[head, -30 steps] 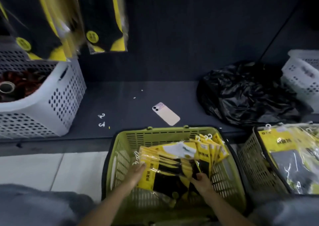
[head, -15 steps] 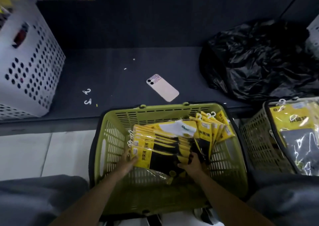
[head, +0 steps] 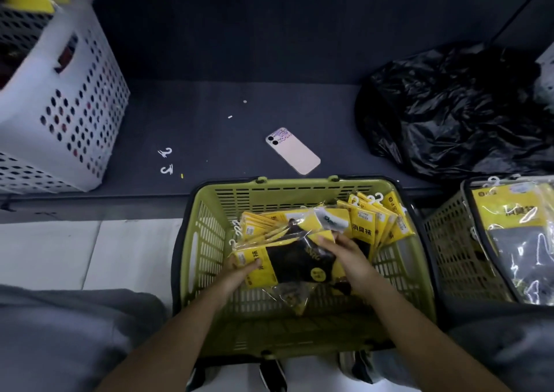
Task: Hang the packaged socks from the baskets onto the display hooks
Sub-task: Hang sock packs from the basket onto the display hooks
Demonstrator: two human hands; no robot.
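At the far left a white basket [head: 69,101] stands on the dark shelf [head: 209,128]. To its right two small white hooks [head: 165,152] lie loose on the shelf, and further right a phone [head: 293,151] lies face down.

Just near of the shelf edge, a green basket [head: 207,241] sits on the floor between the person's knees. It holds yellow-and-black sock packs [head: 364,223], fanned across its far half with their hooks pointing left and far.

The left hand [head: 236,273] grips the left end of the top pack [head: 296,259], thumb on its yellow header. The right hand [head: 347,255] holds the same pack's right end, fingers bent over its far edge. The pack lies tilted over the others, inside the basket.

On the shelf to the far right sits a crumpled black bag [head: 455,113]. Near of it, a second basket [head: 446,247] holds larger packs [head: 509,211].
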